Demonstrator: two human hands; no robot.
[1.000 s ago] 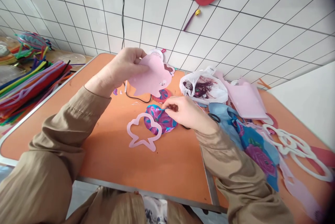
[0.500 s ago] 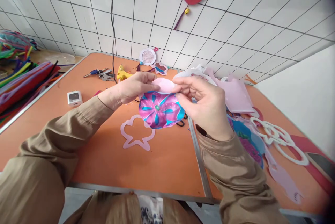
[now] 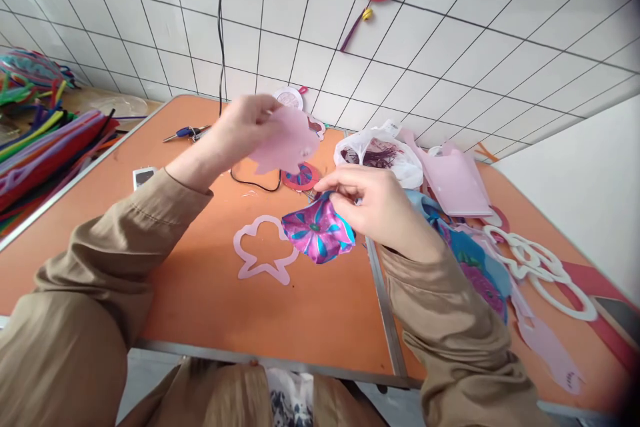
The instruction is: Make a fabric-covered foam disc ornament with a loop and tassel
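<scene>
My left hand [image 3: 250, 130] is closed on a pale pink cut-out sheet [image 3: 286, 140], raised over the back of the table and slightly blurred. In my right hand [image 3: 367, 197], thumb and fingers pinch the upper edge of a purple and blue flower-patterned fabric piece [image 3: 317, 228], which hangs a little crumpled. Below and left of the fabric, a pink flower-shaped frame [image 3: 240, 254] with an open middle lies flat on the orange table [image 3: 260, 320]. Behind my hands rests a red-rimmed oval ornament [image 3: 313, 174] with a similar patterned centre.
At the right are pink sheets [image 3: 457, 180], white ring frames [image 3: 565, 297], blue patterned fabric [image 3: 475, 267] and a phone [image 3: 620, 314]. A white plastic bag [image 3: 413, 167] sits at the back. Keys [image 3: 185, 134], a charger [image 3: 145, 177] and colourful pipe cleaners [image 3: 45, 160] are leftward.
The pink sheet and the patterned fabric, held together before, are now apart. My left hand has moved up with the sheet; my right hand keeps the fabric, now slightly lower.
</scene>
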